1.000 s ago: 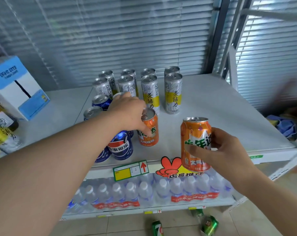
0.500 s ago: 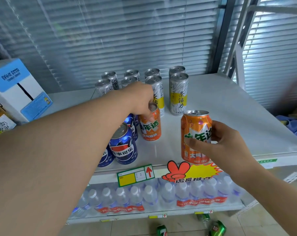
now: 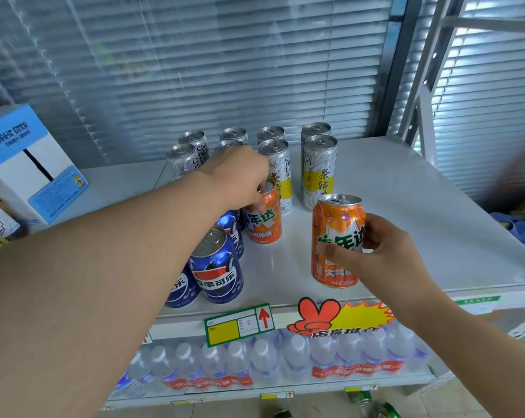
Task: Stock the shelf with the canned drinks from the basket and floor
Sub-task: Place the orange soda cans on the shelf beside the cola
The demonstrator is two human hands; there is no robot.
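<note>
- Two holds at once: our right hand (image 3: 386, 262) wraps the near orange can (image 3: 335, 233) round its middle, thumb across the label and fingers behind. The can is upright at the front of the top shelf (image 3: 406, 224); we cannot tell whether its base touches the board.
- Our left hand (image 3: 240, 176) reaches further in and pinches the far orange can (image 3: 264, 221) by its top rim with curled fingertips. That can stands on the shelf, just in front of the tall tea cans (image 3: 320, 173) and beside the blue Pepsi cans (image 3: 217, 267).
- We judge both orange cans full: rigid, fairly heavy for their size, with smooth painted walls that may slip if damp. A wrap round the body is the safer hold; the rim pinch suits sliding or turning a can, less so lifting it.
- Thin walls dent if knocked, so we should set cans down flat and avoid bumping neighbours. The tall tea cans look the easiest to topple.
- Lower down, packed water bottles (image 3: 264, 354) fill the next shelf, and green cans (image 3: 391, 411) lie on the floor, not yet stocked. The basket is out of view.
</note>
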